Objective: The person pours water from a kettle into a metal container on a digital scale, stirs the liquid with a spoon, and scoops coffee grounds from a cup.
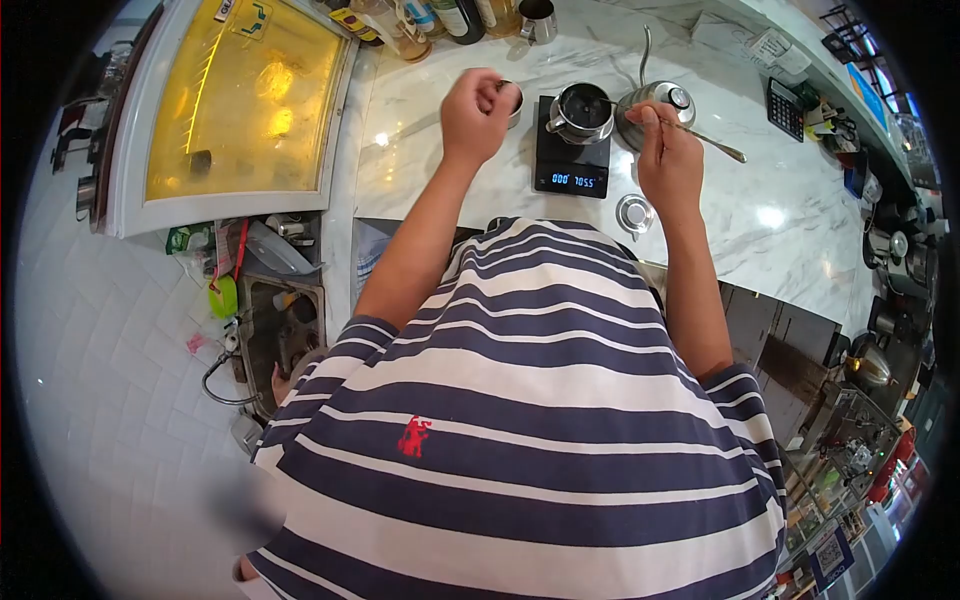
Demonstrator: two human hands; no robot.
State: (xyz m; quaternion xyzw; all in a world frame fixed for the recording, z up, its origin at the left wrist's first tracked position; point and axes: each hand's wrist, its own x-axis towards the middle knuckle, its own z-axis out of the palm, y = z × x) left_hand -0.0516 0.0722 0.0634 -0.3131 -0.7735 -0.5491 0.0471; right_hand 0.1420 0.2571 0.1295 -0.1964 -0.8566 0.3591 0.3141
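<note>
My left hand [478, 115] is closed at the side of a small metal cup [515, 108], its fingers curled over the near side and hiding most of it. In my right hand [669, 160] a long thin metal spoon [722, 148] is pinched; one end points right and the other reaches toward a metal pitcher [583, 128] with dark liquid inside. That pitcher stands on a black digital scale [570, 181] with lit digits. Partly behind my right hand is a steel gooseneck kettle [647, 50]. A round metal lid-like piece [635, 214] lies nearer to me.
Several bottles [400, 35] and a metal mug [538, 20] line the back of the marble counter [430, 180]. A calculator [785, 108] lies at right. On my left are a yellow-lit glass-fronted cabinet [240, 110] and a sink [262, 330].
</note>
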